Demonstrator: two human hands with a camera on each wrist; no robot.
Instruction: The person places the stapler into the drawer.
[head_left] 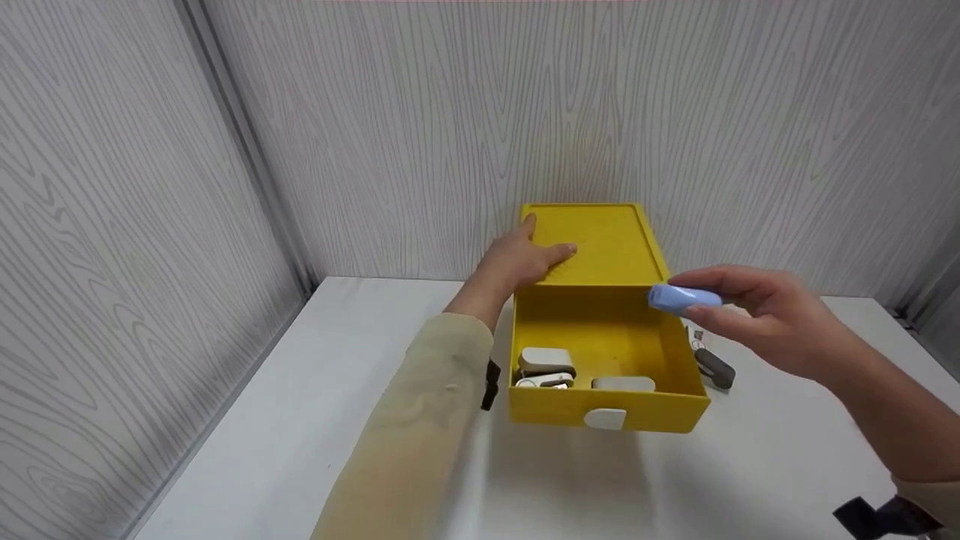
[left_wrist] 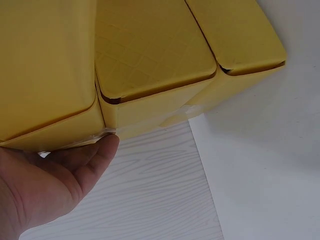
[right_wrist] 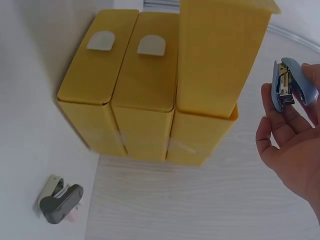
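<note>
Pinching blue stapler over open yellow drawer, three already inside, grey stapler waiting outside; flat left hand steadying cabinet.

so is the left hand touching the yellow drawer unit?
Touching. Head view shows the left hand resting flat on the yellow drawer unit; left wrist view shows the thumb against its edge.

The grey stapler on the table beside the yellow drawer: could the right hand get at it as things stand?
Probably not at once: the grey stapler lies unobstructed below the right hand, but its fingers already pinch the blue stapler.
</note>
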